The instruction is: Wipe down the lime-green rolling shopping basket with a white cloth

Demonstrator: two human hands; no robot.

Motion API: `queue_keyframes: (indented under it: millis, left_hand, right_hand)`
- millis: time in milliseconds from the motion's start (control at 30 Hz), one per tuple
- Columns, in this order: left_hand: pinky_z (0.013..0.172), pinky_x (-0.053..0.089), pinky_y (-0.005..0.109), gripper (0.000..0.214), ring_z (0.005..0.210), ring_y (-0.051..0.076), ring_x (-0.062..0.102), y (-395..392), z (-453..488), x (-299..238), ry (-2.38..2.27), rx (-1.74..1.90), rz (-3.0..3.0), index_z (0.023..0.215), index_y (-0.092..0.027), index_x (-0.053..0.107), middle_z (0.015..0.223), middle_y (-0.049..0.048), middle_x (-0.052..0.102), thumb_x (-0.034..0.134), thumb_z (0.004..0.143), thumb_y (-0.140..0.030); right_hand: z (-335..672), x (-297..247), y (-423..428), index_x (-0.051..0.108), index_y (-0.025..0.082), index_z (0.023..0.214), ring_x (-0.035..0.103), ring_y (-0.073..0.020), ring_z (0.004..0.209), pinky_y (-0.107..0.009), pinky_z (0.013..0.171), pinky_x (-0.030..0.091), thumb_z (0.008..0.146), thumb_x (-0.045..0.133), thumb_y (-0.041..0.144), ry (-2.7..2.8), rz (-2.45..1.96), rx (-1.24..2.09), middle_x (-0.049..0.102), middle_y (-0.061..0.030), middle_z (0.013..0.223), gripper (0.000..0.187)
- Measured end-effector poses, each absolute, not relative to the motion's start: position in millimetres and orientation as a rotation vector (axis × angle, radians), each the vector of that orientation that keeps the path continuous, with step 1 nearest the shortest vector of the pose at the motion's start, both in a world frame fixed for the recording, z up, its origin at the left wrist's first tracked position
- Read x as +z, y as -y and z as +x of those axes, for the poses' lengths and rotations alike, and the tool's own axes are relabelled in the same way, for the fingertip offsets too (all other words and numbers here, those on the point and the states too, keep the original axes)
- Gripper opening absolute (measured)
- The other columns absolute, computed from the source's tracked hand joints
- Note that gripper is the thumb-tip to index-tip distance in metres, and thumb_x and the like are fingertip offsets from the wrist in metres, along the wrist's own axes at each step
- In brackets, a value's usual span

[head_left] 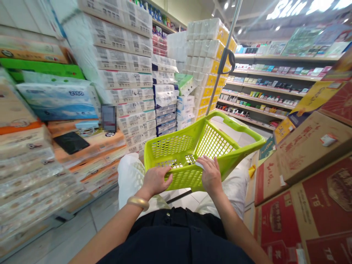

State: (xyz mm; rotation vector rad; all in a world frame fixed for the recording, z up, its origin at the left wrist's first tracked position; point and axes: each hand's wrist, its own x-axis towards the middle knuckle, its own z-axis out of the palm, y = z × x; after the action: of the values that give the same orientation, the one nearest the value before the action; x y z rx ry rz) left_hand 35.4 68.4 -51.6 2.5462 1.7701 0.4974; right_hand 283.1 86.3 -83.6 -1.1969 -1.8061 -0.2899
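Observation:
A lime-green plastic shopping basket (249,146) with perforated walls rests tilted across my lap, and nothing shows inside it. My left hand (157,180) is closed over its near rim, thumb on the right, with a gold bangle at the wrist. Further right along that rim, my right hand (211,176) presses a thin white wipe (200,164) against the plastic. Most of the wipe is hidden under the fingers, so I cannot tell whether it is paper or cloth. The basket's handle side points up and to the right.
Stacked tissue packs (123,62) rise ahead. On the packs at left lie a black tablet (70,142), a phone (108,116) and a white cable (88,129). Cardboard boxes (310,146) crowd the right. A metal pole (220,73) stands behind the basket; stocked shelves (275,88) stand beyond.

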Motion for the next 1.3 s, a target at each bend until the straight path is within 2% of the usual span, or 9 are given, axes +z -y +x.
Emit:
queue_keyframes:
  millis: [200, 533, 800, 1033, 1300]
  left_hand:
    - [0.069, 0.048, 0.032, 0.033, 0.083, 0.024, 0.071, -70, 36, -54, -1.758, 0.498, 2.543, 0.103, -0.023, 0.069, 0.091, 0.0049, 0.077, 0.045, 0.089, -0.041]
    - [0.068, 0.046, 0.03, 0.03, 0.082, 0.022, 0.071, -69, 33, -52, -1.769, 0.475, 2.543, 0.102, -0.024, 0.068, 0.092, 0.003, 0.076, 0.045, 0.09, -0.039]
    - [0.066, 0.044, 0.03, 0.031, 0.081, 0.022, 0.07, -70, 35, -52, -1.782, 0.459, 2.53, 0.101, -0.024, 0.069, 0.089, 0.0037, 0.076, 0.046, 0.09, -0.041]
    - [0.067, 0.043, 0.03, 0.029, 0.081, 0.021, 0.07, -71, 32, -52, -1.784, 0.483, 2.517, 0.1, -0.025, 0.069, 0.091, 0.0024, 0.076, 0.046, 0.09, -0.039]
    - [0.065, 0.041, 0.029, 0.028, 0.078, 0.021, 0.068, -71, 33, -52, -1.786, 0.482, 2.511, 0.093, -0.024, 0.068, 0.085, 0.0034, 0.075, 0.043, 0.091, -0.037]
  right_hand:
    - [329, -80, -101, 0.068, 0.024, 0.111, 0.06, -0.0217, 0.121, -0.048, 0.12, 0.022, 0.087, 0.043, 0.008, 1.711, -1.26, -0.393, 0.073, -0.0039, 0.115, 0.038]
    - [279, -88, -85, 0.067, 0.025, 0.112, 0.059, -0.0181, 0.123, -0.043, 0.121, 0.02, 0.085, 0.038, 0.0, 1.807, -1.174, -0.287, 0.072, -0.0012, 0.118, 0.047]
    - [307, -77, -94, 0.069, 0.022, 0.109, 0.059, -0.023, 0.122, -0.049, 0.119, 0.023, 0.087, 0.04, 0.005, 1.66, -1.25, -0.344, 0.073, -0.006, 0.114, 0.04]
    - [276, -87, -84, 0.068, 0.024, 0.111, 0.059, -0.0183, 0.123, -0.042, 0.121, 0.02, 0.086, 0.039, 0.001, 1.802, -1.169, -0.285, 0.072, -0.0015, 0.117, 0.045]
    - [308, -75, -94, 0.069, 0.022, 0.107, 0.059, -0.0222, 0.121, -0.049, 0.12, 0.021, 0.087, 0.039, 0.004, 1.625, -1.284, -0.338, 0.073, -0.0053, 0.113, 0.041]
